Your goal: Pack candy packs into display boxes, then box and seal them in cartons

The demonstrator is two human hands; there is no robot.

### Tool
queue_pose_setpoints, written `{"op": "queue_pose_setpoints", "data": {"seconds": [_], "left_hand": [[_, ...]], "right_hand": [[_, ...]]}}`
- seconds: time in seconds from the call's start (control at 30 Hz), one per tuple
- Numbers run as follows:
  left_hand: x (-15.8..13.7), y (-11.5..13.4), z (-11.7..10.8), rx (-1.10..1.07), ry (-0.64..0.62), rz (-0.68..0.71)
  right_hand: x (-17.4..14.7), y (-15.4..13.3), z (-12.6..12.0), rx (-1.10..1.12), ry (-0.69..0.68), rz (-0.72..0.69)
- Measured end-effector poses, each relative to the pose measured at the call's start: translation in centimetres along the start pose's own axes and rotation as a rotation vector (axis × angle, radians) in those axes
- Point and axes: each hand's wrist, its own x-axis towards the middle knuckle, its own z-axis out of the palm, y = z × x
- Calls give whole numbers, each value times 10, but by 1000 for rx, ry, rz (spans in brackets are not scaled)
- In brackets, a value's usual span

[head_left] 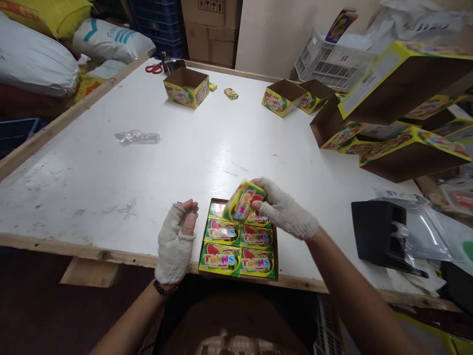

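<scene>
White surface fills my view, with stacked yellow display cartons at 2 o'clock, three open cartons near 12 o'clock, and a black holder at 4 o'clock. At 6 o'clock, on the near edge, I see the tray holding small Twins boxes packed flat side by side. My right hand, gloved, grips one small box tilted just above the tray's far end; my left hand, gloved, hangs half-curled just left of the tray, grasping nothing.

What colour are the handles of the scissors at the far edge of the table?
Red; the scissors show best in the head view.
</scene>
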Motion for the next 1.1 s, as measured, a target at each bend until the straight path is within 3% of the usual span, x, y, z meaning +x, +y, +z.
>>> {"op": "queue_pose_setpoints", "data": {"seconds": [0.1,0.2,0.27,0.37,0.43,0.5,0.63,0.77,0.83,0.97,1.1], "left_hand": [[-2,-12,-5,94,-93,89],[-7,-22,-1,219,-203,161],[-9,-28,0,321,-253,229],[-10,-35,-4,411,-300,313],[-13,-41,-7,354,-341,281],[-18,-48,-8,204,-373,173],[-29,-59,-5,-62,-351,-14],[-30,-56,-6,-48,-360,-8],[-27,-49,-8,205,-414,173],[-16,-34,-12,889,-504,712],[8,-39,-10,963,-327,1101]], "right_hand": [[28,4,0,-325,-368,-7],[49,11,29,-570,-445,-18],[48,18,49,-588,-354,-34],[21,32,67,-428,-49,-108],[-4,44,78,-266,180,-141],[-24,53,94,-171,318,-154],[-36,60,125,-211,339,-186],[-30,55,129,-427,288,-212],[-31,53,128,-510,288,-239],[-33,71,146,-512,330,-233],[-11,116,154,-712,611,-239]]}}
